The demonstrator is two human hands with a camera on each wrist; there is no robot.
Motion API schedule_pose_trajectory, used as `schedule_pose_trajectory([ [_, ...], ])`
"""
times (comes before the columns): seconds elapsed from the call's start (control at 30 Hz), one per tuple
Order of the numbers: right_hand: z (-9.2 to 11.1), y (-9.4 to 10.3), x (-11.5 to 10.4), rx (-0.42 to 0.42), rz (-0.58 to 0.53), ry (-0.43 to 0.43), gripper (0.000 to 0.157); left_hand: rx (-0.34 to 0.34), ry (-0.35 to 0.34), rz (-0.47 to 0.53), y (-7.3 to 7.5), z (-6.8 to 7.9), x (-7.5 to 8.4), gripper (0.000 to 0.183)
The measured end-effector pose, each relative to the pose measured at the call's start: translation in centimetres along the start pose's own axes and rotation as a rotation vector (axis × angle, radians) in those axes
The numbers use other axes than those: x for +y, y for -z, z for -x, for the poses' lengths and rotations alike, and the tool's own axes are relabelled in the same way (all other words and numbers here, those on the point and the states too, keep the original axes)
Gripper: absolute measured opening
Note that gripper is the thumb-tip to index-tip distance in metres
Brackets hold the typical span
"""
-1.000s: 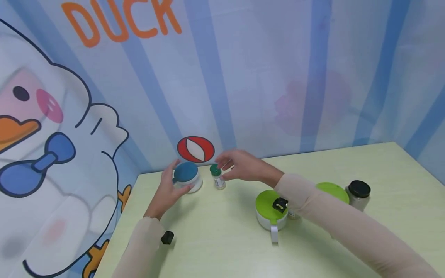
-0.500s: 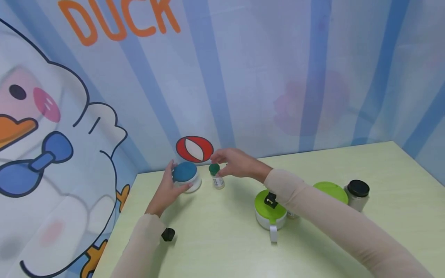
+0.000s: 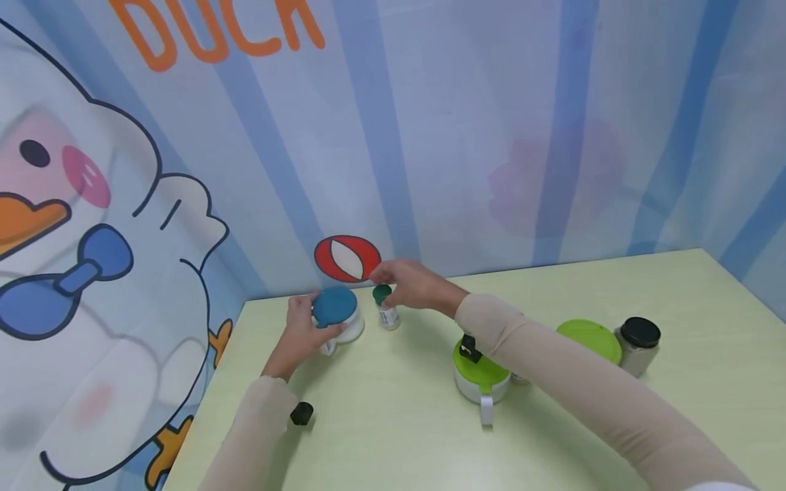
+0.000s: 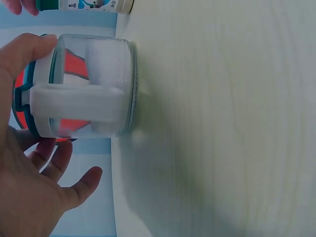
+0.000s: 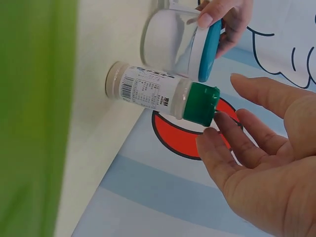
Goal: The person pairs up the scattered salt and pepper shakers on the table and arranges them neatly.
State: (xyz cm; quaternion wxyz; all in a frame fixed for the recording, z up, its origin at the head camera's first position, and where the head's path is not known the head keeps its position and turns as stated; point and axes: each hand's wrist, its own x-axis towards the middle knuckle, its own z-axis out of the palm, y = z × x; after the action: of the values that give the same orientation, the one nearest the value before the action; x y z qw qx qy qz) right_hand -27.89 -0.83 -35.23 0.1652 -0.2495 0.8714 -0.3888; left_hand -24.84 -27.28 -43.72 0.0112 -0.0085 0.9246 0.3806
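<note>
At the back left of the table stands a clear glass jar (image 3: 352,330) with a blue lid (image 3: 334,305) and a handle (image 4: 76,102). My left hand (image 3: 301,332) grips its lid, thumb on one side and fingers on the other. Just right of it a small seasoning bottle (image 5: 148,90) with a green cap (image 5: 201,104) stands upright, its label turned to the right wrist camera. My right hand (image 3: 417,285) hovers about the green cap with fingers loosely bent and spread. In the right wrist view a narrow gap shows between these fingers and the cap.
A green-lidded jar (image 3: 482,385) with its handle toward me stands under the right forearm. Farther right are another green lid (image 3: 589,339) and a black-lidded jar (image 3: 638,349). A small bottle (image 3: 519,378) is mostly hidden by the sleeve. A printed cloth (image 3: 454,150) hangs behind the table (image 3: 399,423).
The blue-lidded jar has turned, bringing its handle into view at the lower left, and my left fingers have closed on the lid. My right hand has moved slightly left over the green cap.
</note>
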Motion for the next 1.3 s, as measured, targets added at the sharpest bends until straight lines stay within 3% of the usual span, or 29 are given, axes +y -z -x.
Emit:
schedule_pose_trajectory([
  [0.33, -0.5, -0.3, -0.3, 0.004, 0.061, -0.019, 0.049, -0.048, 0.102, 0.116, -0.5, 0.4, 0.3, 0.101],
  [0.6, -0.8, -0.3, -0.2, -0.024, 0.147, -0.036, 0.043, -0.044, 0.019, 0.120, -1.0, 0.6, 0.4, 0.099],
  [1.3, -0.6, -0.4, -0.1, -0.072, 0.186, -0.108, 0.027, -0.038, 0.087, 0.100, -1.4, 1.0, 1.1, 0.101],
])
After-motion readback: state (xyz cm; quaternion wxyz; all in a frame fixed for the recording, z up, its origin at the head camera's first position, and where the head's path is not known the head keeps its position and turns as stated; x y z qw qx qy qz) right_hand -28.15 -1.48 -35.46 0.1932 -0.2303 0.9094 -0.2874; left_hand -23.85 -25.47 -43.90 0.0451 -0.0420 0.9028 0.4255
